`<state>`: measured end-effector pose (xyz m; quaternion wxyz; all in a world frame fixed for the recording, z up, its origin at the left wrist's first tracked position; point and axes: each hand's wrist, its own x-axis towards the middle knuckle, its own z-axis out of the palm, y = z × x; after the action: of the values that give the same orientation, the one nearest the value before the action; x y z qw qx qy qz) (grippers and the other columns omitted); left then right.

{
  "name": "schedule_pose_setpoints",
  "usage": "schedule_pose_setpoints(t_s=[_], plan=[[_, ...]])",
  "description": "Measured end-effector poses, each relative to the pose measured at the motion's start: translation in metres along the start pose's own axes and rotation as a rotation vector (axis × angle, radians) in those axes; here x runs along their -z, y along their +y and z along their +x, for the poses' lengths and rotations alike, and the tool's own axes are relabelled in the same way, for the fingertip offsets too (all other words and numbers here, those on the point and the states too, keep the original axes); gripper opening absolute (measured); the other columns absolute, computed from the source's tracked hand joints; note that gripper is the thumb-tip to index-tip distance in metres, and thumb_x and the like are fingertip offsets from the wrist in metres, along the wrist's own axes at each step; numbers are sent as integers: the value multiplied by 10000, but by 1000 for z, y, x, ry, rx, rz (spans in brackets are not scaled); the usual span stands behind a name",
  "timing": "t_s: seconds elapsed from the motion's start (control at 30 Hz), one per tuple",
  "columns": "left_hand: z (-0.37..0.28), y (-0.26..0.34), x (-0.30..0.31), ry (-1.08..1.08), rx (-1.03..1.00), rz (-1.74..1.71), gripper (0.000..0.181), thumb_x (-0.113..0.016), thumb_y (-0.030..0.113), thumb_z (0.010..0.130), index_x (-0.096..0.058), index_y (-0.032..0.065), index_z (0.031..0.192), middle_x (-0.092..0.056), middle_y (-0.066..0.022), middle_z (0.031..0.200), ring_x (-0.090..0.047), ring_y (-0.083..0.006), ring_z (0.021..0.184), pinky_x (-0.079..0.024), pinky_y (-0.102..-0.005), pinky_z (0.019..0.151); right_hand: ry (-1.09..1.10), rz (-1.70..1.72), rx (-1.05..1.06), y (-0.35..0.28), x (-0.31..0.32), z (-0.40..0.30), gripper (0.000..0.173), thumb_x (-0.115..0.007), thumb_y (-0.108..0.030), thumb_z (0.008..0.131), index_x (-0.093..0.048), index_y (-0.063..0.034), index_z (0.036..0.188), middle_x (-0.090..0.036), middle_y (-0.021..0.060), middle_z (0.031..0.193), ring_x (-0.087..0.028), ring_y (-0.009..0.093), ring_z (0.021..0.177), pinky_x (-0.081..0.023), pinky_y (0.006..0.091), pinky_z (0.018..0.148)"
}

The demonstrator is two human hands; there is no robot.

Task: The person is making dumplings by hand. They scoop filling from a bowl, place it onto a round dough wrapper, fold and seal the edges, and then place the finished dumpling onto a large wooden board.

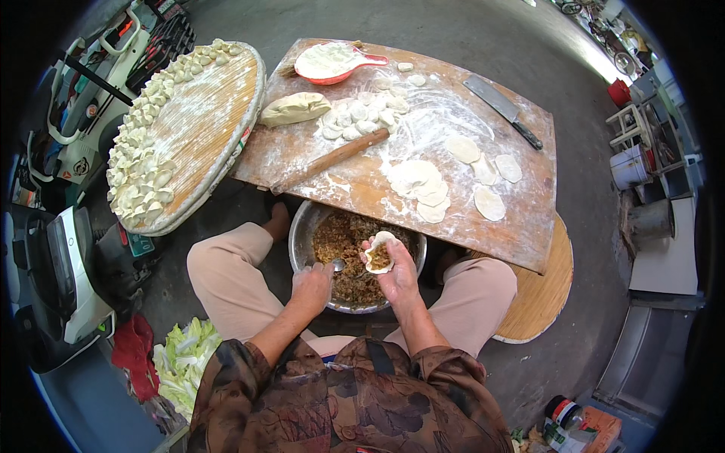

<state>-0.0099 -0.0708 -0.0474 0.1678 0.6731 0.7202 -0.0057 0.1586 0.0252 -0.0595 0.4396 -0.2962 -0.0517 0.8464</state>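
Note:
My left hand (pixel 311 290) grips a metal spoon (pixel 338 264) whose bowl is over the minced filling (pixel 354 235). My right hand (pixel 398 274) cups a round dough wrapper (pixel 372 247), its edges curled up around a lump of filling (pixel 380 259). Both hands are above a large steel basin (pixel 295 243) between my knees, partly under the board's near edge. Flattened wrappers (pixel 419 181) lie overlapped on the floured wooden board (pixel 351 195) in front, with several single ones (pixel 489 204) to their right.
On the board are a wooden rolling pin (pixel 331 161), dough pieces (pixel 358 113), a dough log (pixel 295 109), a red flour scoop (pixel 325 80) and a cleaver (pixel 493 102). A round tray (pixel 198 130) bears rows of dumplings (pixel 141 170) at left. Cabbage leaves (pixel 184 359) lie lower left.

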Motion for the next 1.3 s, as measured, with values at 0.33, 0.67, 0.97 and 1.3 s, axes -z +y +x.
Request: schedule_pose_setpoints(t_s=[0.33,0.67,0.97,1.3], plan=[[35,42,7,32,217,-1025,177,-610,187,861,-614,9,858,-608,-83,670,-606,-170,571,-487,-312,574,-48,6,11,6,6,1,348,-499,-264,983,-491,-14,1225,-590,152,1163,-589,299,1095,-475,434,949],[82,6,57,186,-70,-651,223,-590,206,865,-613,-13,895,-640,-173,797,-635,-296,732,-484,-368,672,-82,-334,-136,1,-20,-11,475,-456,-392,994,-466,-46,1320,-556,85,1259,-545,205,1155,-476,419,944],[76,25,72,353,-209,-728,215,-614,126,816,-636,9,996,-638,-167,906,-617,-327,863,-480,-376,754,-63,-189,-177,0,-17,-10,429,-409,-391,1014,-480,-50,1264,-579,96,1199,-568,214,1110,-491,411,930],[24,23,36,530,-533,-159,341,-689,102,718,-618,170,1044,-511,-87,1253,-447,-316,1230,-357,-489,913,-32,-68,-151,0,-23,-9,460,-346,-424,1027,-468,-46,1261,-578,94,1200,-557,216,1120,-440,386,967]])
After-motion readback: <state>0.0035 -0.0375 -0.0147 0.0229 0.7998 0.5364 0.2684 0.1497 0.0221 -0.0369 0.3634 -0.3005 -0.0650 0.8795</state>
